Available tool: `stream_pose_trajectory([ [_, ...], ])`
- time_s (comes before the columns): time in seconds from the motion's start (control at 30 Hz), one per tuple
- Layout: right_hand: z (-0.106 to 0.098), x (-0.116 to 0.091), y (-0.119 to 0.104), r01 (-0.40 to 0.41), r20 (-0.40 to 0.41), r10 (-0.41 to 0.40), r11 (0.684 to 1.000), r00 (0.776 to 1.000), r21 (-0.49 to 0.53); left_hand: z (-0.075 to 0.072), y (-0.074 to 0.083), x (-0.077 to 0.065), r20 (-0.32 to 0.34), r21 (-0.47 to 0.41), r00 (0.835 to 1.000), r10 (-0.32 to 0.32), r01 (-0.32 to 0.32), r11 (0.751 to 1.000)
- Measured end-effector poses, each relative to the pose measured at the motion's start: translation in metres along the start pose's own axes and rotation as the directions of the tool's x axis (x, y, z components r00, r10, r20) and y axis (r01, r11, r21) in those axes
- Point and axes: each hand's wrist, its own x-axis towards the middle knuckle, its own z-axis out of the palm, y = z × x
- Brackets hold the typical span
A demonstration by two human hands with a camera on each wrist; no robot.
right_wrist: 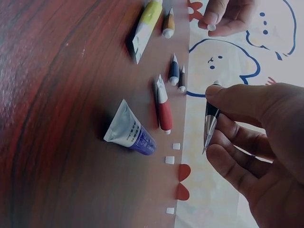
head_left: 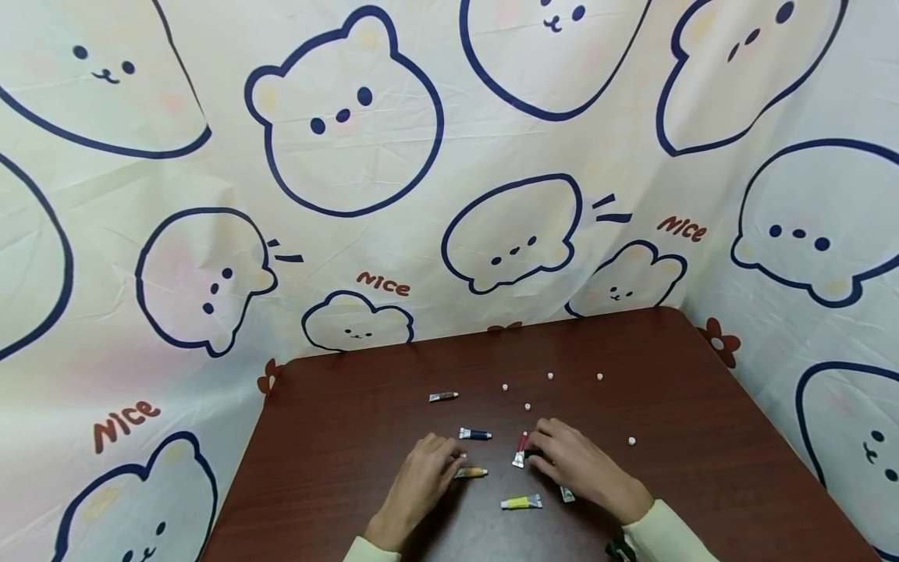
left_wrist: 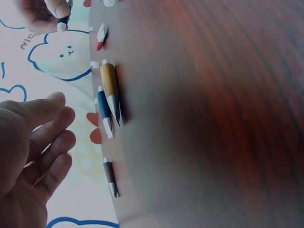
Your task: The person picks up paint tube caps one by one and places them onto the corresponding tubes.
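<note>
Two bare hands above a dark reddish-brown wooden worktop point(head_left: 351, 421). The right hand point(head_left: 579, 464) pinches a small black paint-type tube with a silver crimped end point(right_wrist: 212, 114) between thumb and fingers, its white tip uppermost in the right-wrist view. The left hand point(head_left: 424, 468) pinches a small round white cap-like piece point(right_wrist: 212, 27) at its fingertips. Further containers lie on their sides: a gold tube point(head_left: 474, 472) just beside the left hand; a navy-blue tube point(head_left: 477, 434) beyond it; a dark brown tube point(head_left: 444, 396) farther back; a red tube point(head_left: 523, 443) near the right fingertips; a bright yellow tube point(head_left: 520, 503) between the hands, nearer the wearer; and a purple-and-silver tube point(right_wrist: 133, 133) partly covered by the right hand in the head view. The contents of all tubes are hidden. Five small white pieces point(head_left: 528, 407) lie scattered beyond the tubes and toward the right.
</note>
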Motion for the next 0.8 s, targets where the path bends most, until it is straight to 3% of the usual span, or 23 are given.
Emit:
stream_pose_trajectory([
  [0.33, 0.0056, -0.0005, -0.0021, 0.085, -0.080, -0.088, 0.996, 0.993, -0.040, 0.0012, 0.0041, 0.0008, -0.043, -0.027, 0.999, 0.033, -0.034, 0.999],
  [0.6, 0.0056, 0.0009, -0.0056, 0.063, -0.021, -0.063, 0.998, 0.998, 0.015, 0.0034, 0.0063, 0.0019, -0.049, -0.010, 0.997, 0.064, -0.065, 0.998],
  [0.8, 0.0061, 0.0024, -0.0064, 0.084, -0.045, -0.084, 0.996, 0.995, -0.012, 0.0057, 0.0088, 0.0034, -0.024, -0.012, 0.998, 0.055, -0.056, 0.998],
])
